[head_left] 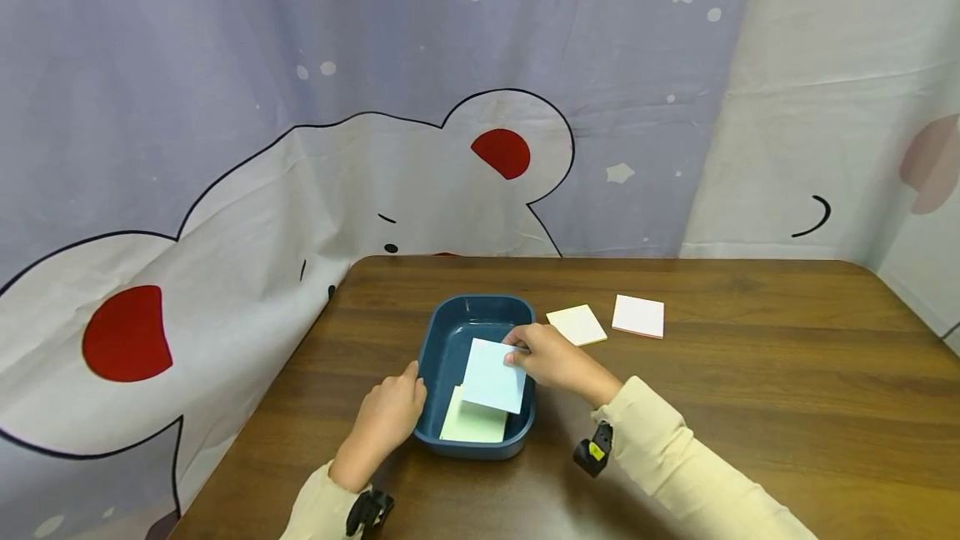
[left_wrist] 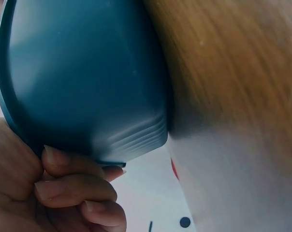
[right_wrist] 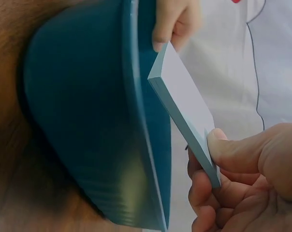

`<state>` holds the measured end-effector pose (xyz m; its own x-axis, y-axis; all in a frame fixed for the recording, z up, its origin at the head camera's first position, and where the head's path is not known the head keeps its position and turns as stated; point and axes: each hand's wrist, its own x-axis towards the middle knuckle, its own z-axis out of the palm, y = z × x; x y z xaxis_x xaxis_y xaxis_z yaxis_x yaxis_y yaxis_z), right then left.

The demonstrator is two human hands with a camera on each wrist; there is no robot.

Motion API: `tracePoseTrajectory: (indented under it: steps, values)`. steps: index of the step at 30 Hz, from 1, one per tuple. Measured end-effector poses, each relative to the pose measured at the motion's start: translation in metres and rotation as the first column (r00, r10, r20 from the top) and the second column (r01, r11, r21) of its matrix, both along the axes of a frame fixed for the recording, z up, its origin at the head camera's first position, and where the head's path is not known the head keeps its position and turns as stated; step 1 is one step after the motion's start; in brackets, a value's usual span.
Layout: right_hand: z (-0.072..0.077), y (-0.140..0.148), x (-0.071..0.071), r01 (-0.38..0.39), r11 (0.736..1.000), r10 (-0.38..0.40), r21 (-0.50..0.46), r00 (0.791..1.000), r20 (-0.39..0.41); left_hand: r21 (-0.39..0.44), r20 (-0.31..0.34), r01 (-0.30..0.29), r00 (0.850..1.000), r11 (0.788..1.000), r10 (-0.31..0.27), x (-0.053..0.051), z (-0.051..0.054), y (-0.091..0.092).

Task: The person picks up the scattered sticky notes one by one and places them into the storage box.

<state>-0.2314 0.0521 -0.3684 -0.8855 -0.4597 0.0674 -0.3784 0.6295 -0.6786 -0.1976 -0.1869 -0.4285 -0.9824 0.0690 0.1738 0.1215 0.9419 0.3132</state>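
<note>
A dark blue plastic bin [head_left: 448,340] stands on the wooden table. My left hand [head_left: 388,413] holds the bin's left rim, its fingers curled against the outer wall in the left wrist view. Between thumb and fingers, my right hand [head_left: 557,358] pinches a light blue sticky note pad [head_left: 491,380] by its upper right corner. The pad is tilted over the bin's opening; its thick edge shows in the right wrist view. Below it, a pale green sticky note pad [head_left: 472,427] lies in the near end of the bin, partly covered by the blue one.
Behind my right hand, a pale yellow sticky note pad [head_left: 577,324] lies on the table [head_left: 750,373]. A whitish-pink pad [head_left: 638,315] is to its right. A patterned curtain [head_left: 637,65] hangs behind the table.
</note>
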Motion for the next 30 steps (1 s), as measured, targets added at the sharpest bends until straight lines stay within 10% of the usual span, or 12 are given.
tracePoseTrajectory:
  steps: [30]
  values:
    - [-0.029, -0.026, 0.012, -0.049, 0.984, 0.068, 0.174, 0.992, -0.110, 0.006, -0.018, 0.007, 1.000, 1.000, -0.007, 0.002, 0.000, 0.000]
